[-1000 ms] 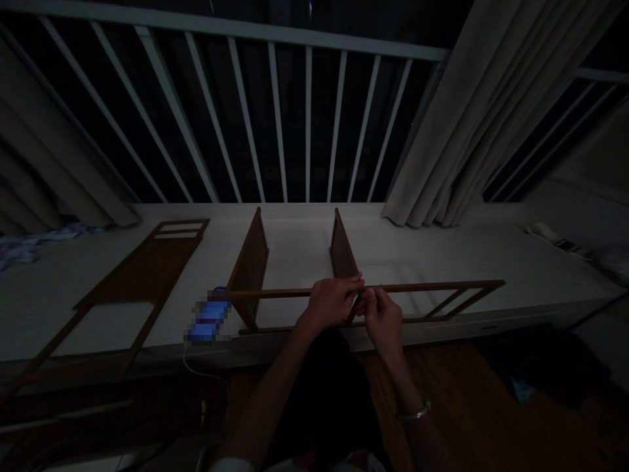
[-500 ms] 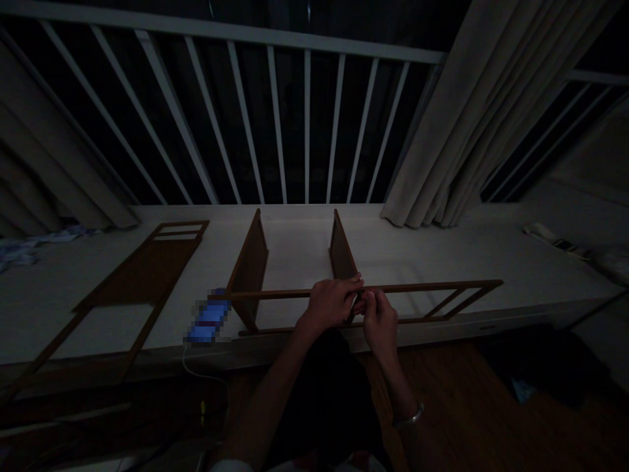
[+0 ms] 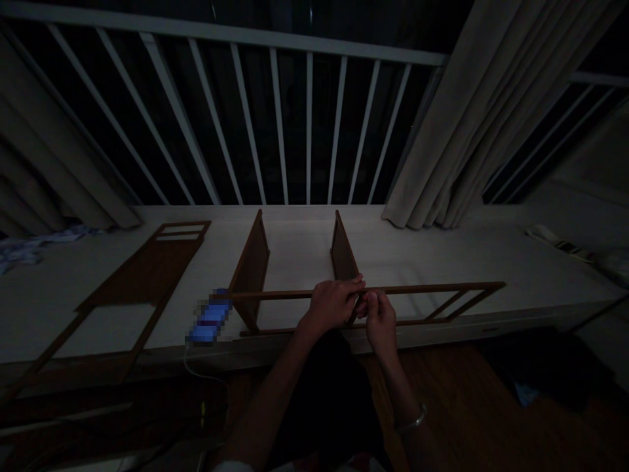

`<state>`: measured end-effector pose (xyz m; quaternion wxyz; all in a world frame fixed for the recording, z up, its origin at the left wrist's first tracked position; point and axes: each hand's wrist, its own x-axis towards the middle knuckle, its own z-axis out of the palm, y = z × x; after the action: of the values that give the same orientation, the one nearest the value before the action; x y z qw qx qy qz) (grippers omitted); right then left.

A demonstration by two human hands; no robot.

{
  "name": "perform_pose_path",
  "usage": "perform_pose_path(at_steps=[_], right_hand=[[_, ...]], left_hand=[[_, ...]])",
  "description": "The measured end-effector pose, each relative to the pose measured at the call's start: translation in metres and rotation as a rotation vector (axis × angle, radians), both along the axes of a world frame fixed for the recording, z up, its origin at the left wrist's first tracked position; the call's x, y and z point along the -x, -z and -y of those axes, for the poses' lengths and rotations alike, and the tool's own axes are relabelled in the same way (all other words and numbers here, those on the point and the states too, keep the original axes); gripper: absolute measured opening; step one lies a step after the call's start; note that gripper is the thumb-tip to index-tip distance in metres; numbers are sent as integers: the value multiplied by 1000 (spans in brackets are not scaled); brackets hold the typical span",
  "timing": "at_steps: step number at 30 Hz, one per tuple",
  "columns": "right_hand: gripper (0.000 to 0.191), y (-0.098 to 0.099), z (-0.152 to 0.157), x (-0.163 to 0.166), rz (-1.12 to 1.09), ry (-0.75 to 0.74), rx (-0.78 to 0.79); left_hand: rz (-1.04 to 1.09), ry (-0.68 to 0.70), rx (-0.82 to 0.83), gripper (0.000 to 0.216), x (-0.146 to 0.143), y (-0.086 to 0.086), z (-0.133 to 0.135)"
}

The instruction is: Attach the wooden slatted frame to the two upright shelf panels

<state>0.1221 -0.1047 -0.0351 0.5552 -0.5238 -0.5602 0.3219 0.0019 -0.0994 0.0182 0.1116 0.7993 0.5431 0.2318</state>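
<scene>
- Left hand [image 3: 333, 304]: fingers curled over the top rail of the long wooden frame [image 3: 442, 288], clamped where the right upright panel [image 3: 343, 252] meets it.
- Right hand [image 3: 379, 319]: fingertips pinched together just beside the left thumb, at the same joint; too dark to tell whether a small fastener sits between them.
- Frame stands on edge along the near rim of the white ledge [image 3: 491, 255], running well out to both sides of the fingers.
- Left upright panel [image 3: 251, 265]: left of the hands, also joined to the rail.
- Judgement: thin slats, light, stiff lengthwise but likely to flex or crack at joints; grip near a joint, not mid-span.
- Farther left: flat frame piece [image 3: 142, 272], glowing phone [image 3: 209, 322]. Behind: white railing [image 3: 304, 124], curtain [image 3: 472, 111].
</scene>
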Motion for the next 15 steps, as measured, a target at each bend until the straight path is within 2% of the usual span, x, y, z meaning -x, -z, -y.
perform_pose_path(at_steps=[8,15], right_hand=[[30,-11,-2,-4,110,-57,-30],[30,-11,-1,-6,236,-30,-32]], left_hand=[[-21,32,-8,31,0,-2,0],[-21,43,-40,31,2,2,-1]])
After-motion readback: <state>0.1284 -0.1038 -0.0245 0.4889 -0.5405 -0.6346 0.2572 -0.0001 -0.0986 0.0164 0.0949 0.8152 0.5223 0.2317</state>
